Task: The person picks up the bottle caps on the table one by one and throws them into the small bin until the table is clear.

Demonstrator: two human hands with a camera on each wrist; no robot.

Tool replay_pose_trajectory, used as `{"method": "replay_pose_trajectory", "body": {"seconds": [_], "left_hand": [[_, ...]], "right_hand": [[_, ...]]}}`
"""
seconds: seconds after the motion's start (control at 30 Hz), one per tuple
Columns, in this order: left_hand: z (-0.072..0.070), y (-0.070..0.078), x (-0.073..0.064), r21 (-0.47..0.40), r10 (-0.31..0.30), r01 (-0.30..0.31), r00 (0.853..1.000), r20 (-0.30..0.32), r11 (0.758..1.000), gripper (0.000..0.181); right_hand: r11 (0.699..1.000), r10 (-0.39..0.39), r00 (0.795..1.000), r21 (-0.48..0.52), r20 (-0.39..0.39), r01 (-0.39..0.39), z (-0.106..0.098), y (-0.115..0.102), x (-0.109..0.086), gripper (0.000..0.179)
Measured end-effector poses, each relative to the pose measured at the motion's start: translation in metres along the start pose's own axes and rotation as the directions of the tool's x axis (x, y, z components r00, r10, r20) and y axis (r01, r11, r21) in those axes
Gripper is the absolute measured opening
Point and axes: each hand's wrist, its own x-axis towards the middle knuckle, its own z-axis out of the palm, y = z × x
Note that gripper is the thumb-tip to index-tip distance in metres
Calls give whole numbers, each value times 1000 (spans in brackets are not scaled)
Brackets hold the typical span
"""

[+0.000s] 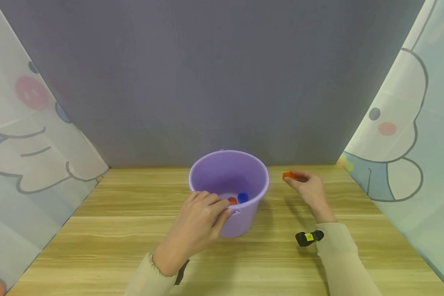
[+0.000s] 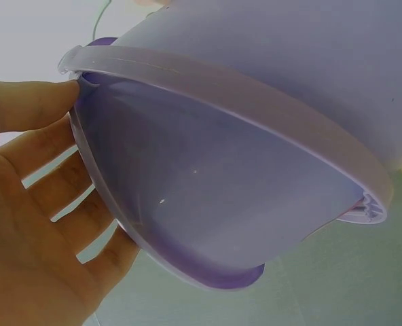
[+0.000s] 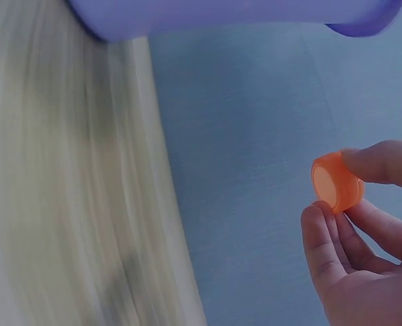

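A purple bucket (image 1: 240, 222) stands on the wooden table, its opening tilted into view. My left hand (image 1: 197, 222) grips the near rim, fingers over the edge and thumb outside. In the left wrist view that hand (image 2: 45, 183) holds the edge of the bucket (image 2: 208, 183) beside a small lug. To the right of the bucket, above the table, my right hand (image 1: 311, 191) pinches an orange bottle cap (image 1: 287, 175). Thumb and fingertips hold the cap (image 3: 337, 182) by its sides in the right wrist view. Inside the bucket lie a blue cap (image 1: 243, 197) and a red cap (image 1: 232, 201), partly hidden.
A wood-grain table (image 1: 133, 230) spreads under both arms. A dark grey panel (image 1: 222, 82) rises behind it, and cartoon-printed curtains hang at the left (image 1: 33, 144) and right (image 1: 403, 135). A black wrist device (image 1: 306, 238) sits at the right sleeve.
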Motion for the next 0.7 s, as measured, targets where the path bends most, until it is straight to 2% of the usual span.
{"method": "replay_pose_trajectory", "body": {"seconds": [0.37, 0.7], "left_hand": [[-1, 0, 0, 4, 0, 0, 1000, 2, 1000, 10], [-2, 0, 0, 6, 0, 0, 1000, 5, 1000, 10]], "right_hand": [[1000, 6, 1000, 20, -10, -6, 4, -12, -1, 55], [999, -39, 998, 37, -40, 40, 1, -23, -5, 51]]}}
